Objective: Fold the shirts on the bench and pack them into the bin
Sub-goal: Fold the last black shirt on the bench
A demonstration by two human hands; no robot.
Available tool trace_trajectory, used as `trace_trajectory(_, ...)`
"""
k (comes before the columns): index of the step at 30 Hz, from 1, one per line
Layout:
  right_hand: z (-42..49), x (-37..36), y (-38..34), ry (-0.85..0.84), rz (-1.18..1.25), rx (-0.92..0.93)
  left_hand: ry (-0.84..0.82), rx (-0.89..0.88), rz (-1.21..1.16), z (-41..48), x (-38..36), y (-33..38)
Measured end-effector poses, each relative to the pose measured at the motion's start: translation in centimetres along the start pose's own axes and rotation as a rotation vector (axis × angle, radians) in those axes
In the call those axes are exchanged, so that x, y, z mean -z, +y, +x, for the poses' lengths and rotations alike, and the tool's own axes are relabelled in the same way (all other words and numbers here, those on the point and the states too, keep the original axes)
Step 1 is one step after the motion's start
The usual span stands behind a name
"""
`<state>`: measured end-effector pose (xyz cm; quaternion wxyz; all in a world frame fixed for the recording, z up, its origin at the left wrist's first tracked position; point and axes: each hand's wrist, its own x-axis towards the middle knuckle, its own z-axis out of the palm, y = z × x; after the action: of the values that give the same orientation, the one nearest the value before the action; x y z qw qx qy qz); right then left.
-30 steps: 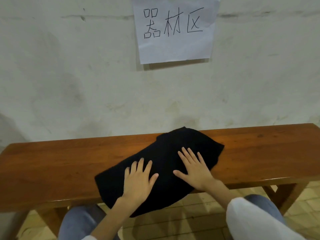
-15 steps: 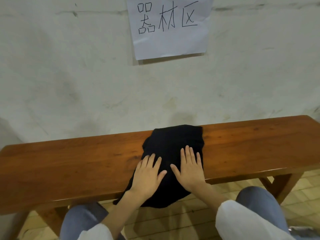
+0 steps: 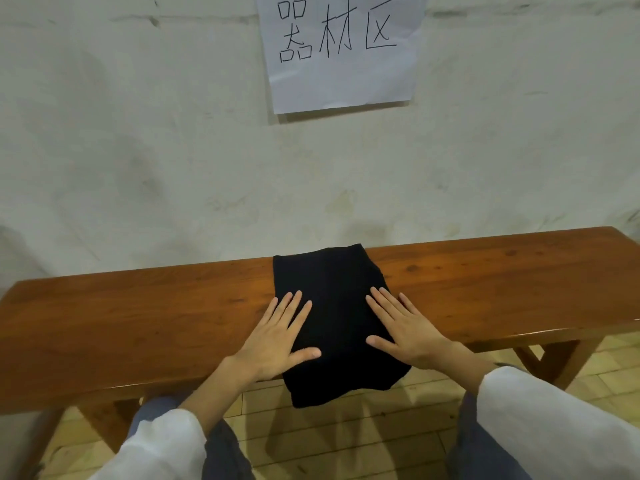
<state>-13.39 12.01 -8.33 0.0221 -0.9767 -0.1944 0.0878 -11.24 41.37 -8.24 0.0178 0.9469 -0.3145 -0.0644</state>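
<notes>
Black shirt [image 3: 334, 320] folded, lying across middle of the wooden bench [image 3: 138, 313], near edge hanging over the front; left hand [image 3: 280, 337] flat on its left side, fingers straight and spread, partly on the wood; right hand [image 3: 405, 330] flat on its right side, fingers spread; paper sign [image 3: 341, 51] on wall above.

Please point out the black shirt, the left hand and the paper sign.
black shirt [image 3: 332, 296]: head view, middle of the fabric.
left hand [image 3: 277, 341]: head view, back of the hand.
paper sign [image 3: 343, 84]: head view, blank lower part.
</notes>
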Motion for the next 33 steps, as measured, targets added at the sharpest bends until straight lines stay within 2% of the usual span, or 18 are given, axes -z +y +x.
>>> trace_trajectory(5,-1.5,0.3,-0.1,-0.057,-0.073,0.053,-0.083,-0.044,0.083,-1.3,-0.2,0.1)
trace_trajectory(7,-2.1,-0.3,-0.7,0.025,-0.129,0.03,-0.063,-0.064,0.128,-1.6,-0.3,0.2)
trace_trajectory(11,-2.7,-2.0,-2.3,0.076,-0.1,-0.039,-0.053,-0.107,0.156,-2.2,0.2,0.8)
trace_trajectory(16,-3.1,0.7,-3.1,0.209,-0.189,-0.021,-0.211,-0.062,-0.046,-2.6,2.7,1.0)
trace_trajectory(17,-3.1,2.0,-3.0,0.151,-0.165,0.004,-0.203,-0.034,-0.134,-2.7,3.4,0.9)
trace_trajectory(20,-2.9,6.3,-2.2,-0.159,0.046,0.055,-0.14,0.03,-0.374,-2.3,5.6,0.6)
trace_trajectory(24,-0.5,11.5,-1.6,-0.26,0.121,0.001,-0.21,0.04,-0.473,-0.6,9.5,0.2)
trace_trajectory(27,1.5,15.5,-0.6,-0.097,0.129,-0.064,-0.11,0.047,-0.361,1.5,13.4,-0.8)
trace_trajectory(33,2.9,22.9,-0.1,0.439,0.125,-0.15,0.372,0.105,-0.244,3.3,21.9,-1.6)
